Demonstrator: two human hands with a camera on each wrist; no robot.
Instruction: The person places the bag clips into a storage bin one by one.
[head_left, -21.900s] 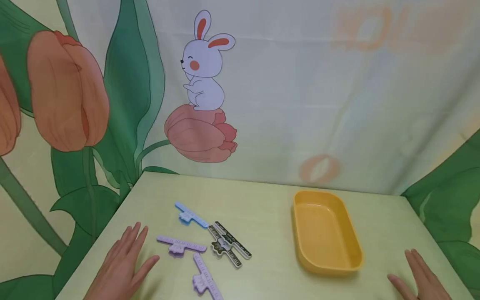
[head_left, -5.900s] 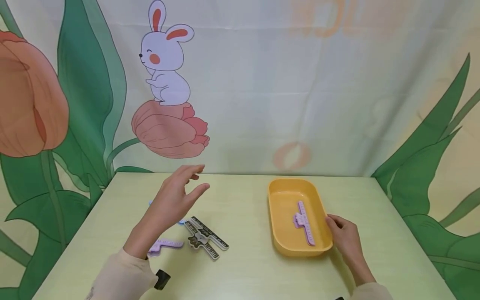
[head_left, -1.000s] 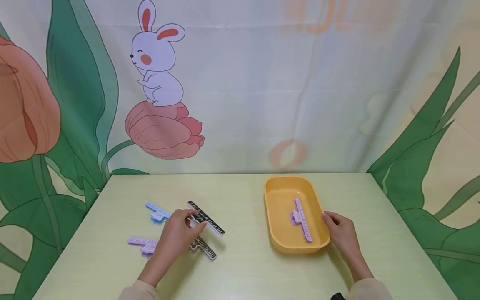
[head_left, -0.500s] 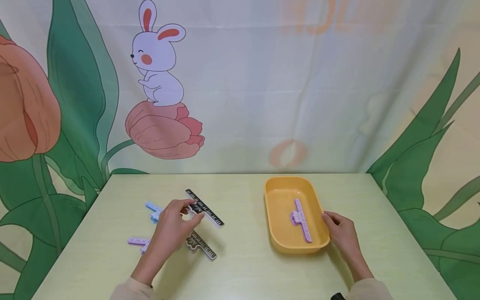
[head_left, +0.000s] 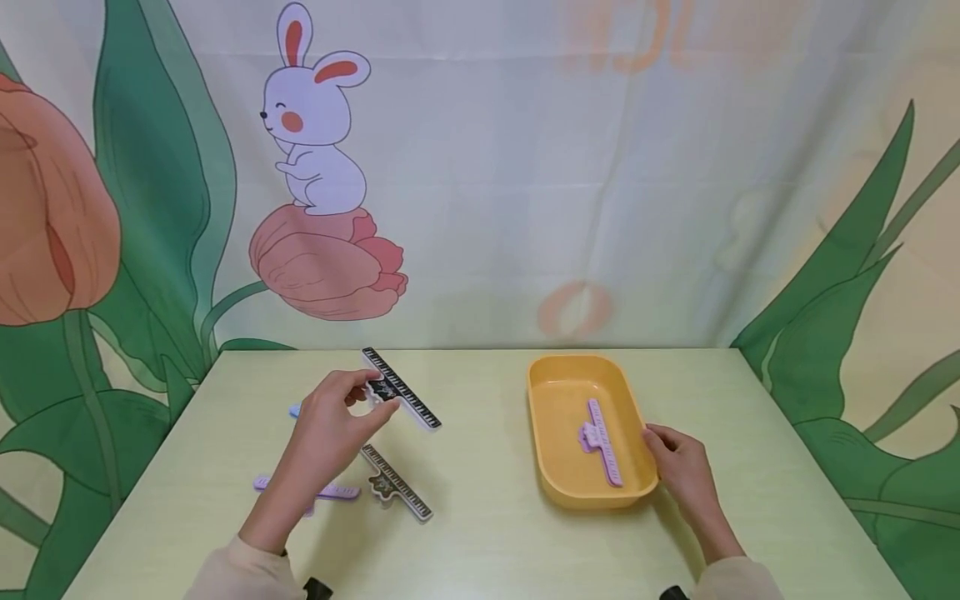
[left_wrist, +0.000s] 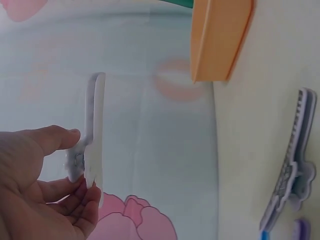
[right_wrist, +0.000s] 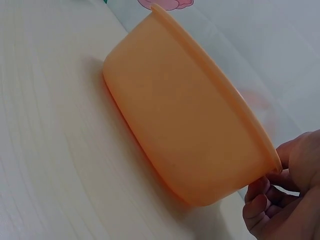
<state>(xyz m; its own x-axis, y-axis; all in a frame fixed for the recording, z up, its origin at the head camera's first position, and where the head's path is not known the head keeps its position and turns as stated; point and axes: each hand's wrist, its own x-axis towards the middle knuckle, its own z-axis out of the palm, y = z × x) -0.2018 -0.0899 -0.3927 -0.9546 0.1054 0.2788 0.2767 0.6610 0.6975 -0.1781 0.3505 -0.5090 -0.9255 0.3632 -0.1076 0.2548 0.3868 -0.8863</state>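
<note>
My left hand [head_left: 332, 421] pinches a black clip with a piano-key pattern [head_left: 405, 389] between thumb and fingers, raised above the table. In the left wrist view this clip [left_wrist: 95, 115] is seen edge-on. Below it on the table lies a second black piano-key clip [head_left: 397, 483]. A purple clip [head_left: 337, 492] and a blue clip [head_left: 294, 411] are partly hidden behind my left hand and forearm. On the right my right hand [head_left: 681, 467] pinches the rim of a yellow tray [head_left: 551, 487], thumb and fingers at its right side. One purple clip [head_left: 604, 442] lies inside the tray.
The pale yellow table [head_left: 480, 550] carries all these things. Behind it hangs a printed cloth [head_left: 480, 192] with a rabbit and tulips, close against the table's back edge.
Over the last second my left hand has lifted the black clip off the other one and moved it up and slightly left. Earlier, one purple clip went into the tray. My right hand stays at the rim.
</note>
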